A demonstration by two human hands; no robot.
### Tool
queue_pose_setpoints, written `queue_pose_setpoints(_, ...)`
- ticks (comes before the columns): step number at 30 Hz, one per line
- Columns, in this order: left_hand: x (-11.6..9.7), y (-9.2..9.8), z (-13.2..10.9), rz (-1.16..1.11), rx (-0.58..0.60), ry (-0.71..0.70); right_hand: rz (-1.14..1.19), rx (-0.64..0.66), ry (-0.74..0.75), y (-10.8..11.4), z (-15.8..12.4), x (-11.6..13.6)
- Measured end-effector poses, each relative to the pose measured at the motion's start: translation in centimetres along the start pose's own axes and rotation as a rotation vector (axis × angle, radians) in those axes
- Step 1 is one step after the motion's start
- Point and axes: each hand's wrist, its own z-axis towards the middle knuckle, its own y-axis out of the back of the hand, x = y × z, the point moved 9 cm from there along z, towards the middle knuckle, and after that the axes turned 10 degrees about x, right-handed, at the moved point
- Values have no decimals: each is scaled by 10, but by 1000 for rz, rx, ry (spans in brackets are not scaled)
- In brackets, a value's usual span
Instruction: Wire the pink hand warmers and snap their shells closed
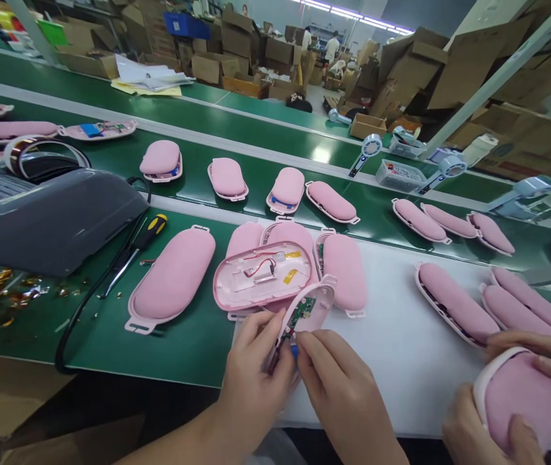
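Observation:
My left hand (256,381) is closed around a pink plastic shell half (322,302), which is tilted up off the table edge. Inside that shell sit a green circuit board (303,311) and a blue part (294,351). The fingers of my right hand (340,387) are pinched together inside the shell, by the blue part; what they hold is too small and hidden to make out. Just behind lies another open pink shell half (236,284) with red wires, a small white part and yellow tape pieces, resting on several padded pink cases (345,271).
At left are a padded pink case (173,274), a screwdriver (149,231), a black cable and a grey tape dispenser (52,213). Pink cases line the green conveyor (192,171). At right, a co-worker's hands (469,413) hold a pink case. Handheld fans (369,147) stand beyond.

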Motion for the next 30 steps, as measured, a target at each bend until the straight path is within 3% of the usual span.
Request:
queue_pose_setpoints(3, -9, 0, -1, 37, -15, -90, -16, -3, 31, 2, -1, 1)
queue_pose_setpoints(6, -12, -5, 1, 23, 52, -132, 24, -14, 22, 2, 0, -6)
queue_pose_setpoints(15, 3, -11, 9, -191, 177, -49, 241, -22, -17, -3, 7, -20)
queue_pose_setpoints(19, 22, -13, 5, -322, 188, 46, 207, -164, -69, 25, 13, -27)
queue_pose_setpoints(21, 35, -15, 2, -399, 192, 121, 142, -280, -146, 45, 16, -39)
queue_pose_setpoints(23, 45, -19, -2, -507, 200, 193, 115, -305, -245, 55, 21, -55)
queue_pose_setpoints(26, 56, -20, -3, -717, 177, 290, 239, -162, -429, 39, 23, -83)
queue_pose_setpoints(30, 74, -27, -8, -1010, 168, 578, 708, 71, -621, -13, 3, -97)
